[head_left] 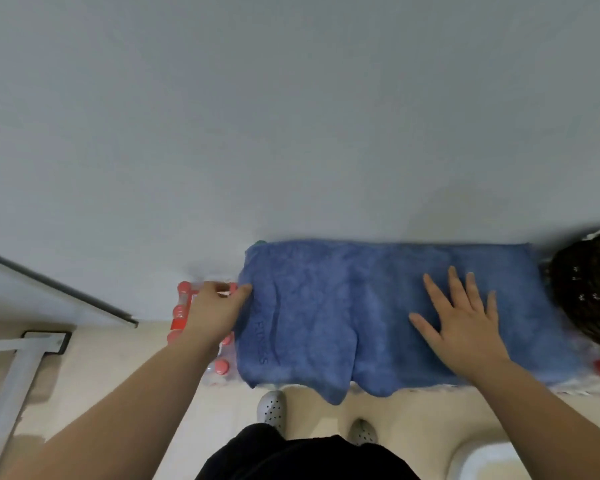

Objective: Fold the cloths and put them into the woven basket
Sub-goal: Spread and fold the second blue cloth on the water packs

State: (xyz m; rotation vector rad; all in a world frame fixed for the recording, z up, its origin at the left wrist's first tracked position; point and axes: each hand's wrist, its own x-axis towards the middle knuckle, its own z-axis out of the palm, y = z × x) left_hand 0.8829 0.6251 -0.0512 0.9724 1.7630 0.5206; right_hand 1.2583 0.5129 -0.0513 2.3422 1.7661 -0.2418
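Head view: left hand (219,308) pinches the near-left edge of the blue cloth (326,306). Right hand (465,327) presses flat, fingers spread. Best to fold over evenly, corners matched.

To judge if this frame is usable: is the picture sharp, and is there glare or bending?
Head view: soft overall, the cloth looks smeared; the light is even, with no glare and only faint shadows; the wide lens stretches things near the edges, and the basket is cut off at the right.

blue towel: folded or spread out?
Mostly spread: blue towel lies long and flat beside the woven basket, right hand flat on it, left hand pinching its left edge. Layer count: cannot tell.
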